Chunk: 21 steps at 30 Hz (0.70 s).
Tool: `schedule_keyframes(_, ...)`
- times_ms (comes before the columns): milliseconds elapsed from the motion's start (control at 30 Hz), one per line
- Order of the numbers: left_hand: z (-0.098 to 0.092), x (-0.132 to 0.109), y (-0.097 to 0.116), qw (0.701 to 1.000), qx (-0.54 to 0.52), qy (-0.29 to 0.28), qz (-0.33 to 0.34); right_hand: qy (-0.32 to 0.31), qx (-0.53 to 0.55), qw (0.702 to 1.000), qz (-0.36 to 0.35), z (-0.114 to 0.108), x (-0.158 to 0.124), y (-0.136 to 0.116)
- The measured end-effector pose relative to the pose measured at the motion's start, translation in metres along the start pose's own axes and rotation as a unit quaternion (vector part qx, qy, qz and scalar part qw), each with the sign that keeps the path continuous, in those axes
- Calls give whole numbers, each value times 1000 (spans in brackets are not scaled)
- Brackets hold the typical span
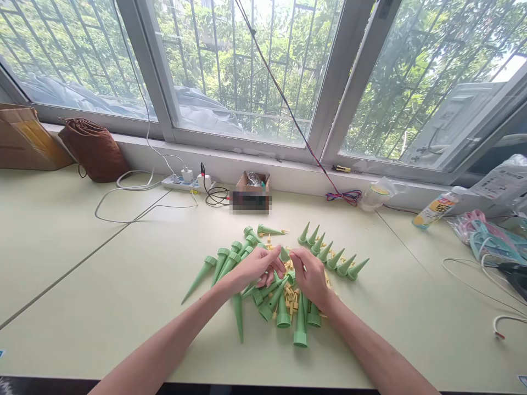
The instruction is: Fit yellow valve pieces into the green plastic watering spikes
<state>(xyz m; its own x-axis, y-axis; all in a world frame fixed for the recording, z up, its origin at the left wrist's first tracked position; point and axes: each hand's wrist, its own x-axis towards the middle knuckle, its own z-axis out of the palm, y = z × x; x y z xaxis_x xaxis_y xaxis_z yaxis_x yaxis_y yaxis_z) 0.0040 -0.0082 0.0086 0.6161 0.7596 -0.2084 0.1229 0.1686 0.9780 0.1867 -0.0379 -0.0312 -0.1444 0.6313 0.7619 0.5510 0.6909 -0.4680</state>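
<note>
Near the middle of the tabletop (pixel 135 296), nearer its front edge than its back, I have a small green cone (pixel 284 254) up between my hands. Only a little of it shows; it seems to narrow upward, but I cannot be sure which way its long axis runs. My left hand (pixel 263 267) grasps it, thumb against its side and fingers curled below. My right hand (pixel 308 274) has its fingers bent close together just beside it; I cannot tell whether they pinch anything.

Beneath lie loose green spikes (pixel 283 317), smooth and tapered like plastic, several with wide ends toward the front edge. To the left, spikes with ribbed caps (pixel 223 252) point toward the front edge and left front corner. Behind my hands, one lying spike (pixel 269 230) aims at the right edge. A slanting row of upright cones (pixel 335 258) stands to the right, tips up. Short, stubby yellow pieces (pixel 291 299) are heaped among the spikes.

Toward the back edge sit a brown cloth drawstring bag (pixel 94 151) and a cardboard box (pixel 242 181); a clear bottle (pixel 438 208) lies toward the right back corner.
</note>
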Motion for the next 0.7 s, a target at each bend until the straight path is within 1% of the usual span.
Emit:
schedule_keyframes(133, 0, -1, 3, 999, -43, -21, -23, -7, 10, 1000, 2, 0, -2, 0)
schedule_keyframes(300, 0, -2, 6, 995, -72, -29, -69, -8, 12, 1000, -7, -1, -2, -1)
schedule_keyframes(567, -1, -4, 7, 993, -80, -47, -76, 6, 19, 999, -30, 0, 1, -3)
schedule_keyframes(700, -1, -5, 10, 991, -95, -65, -64, 12, 16, 999, -29, -1, 1, -3)
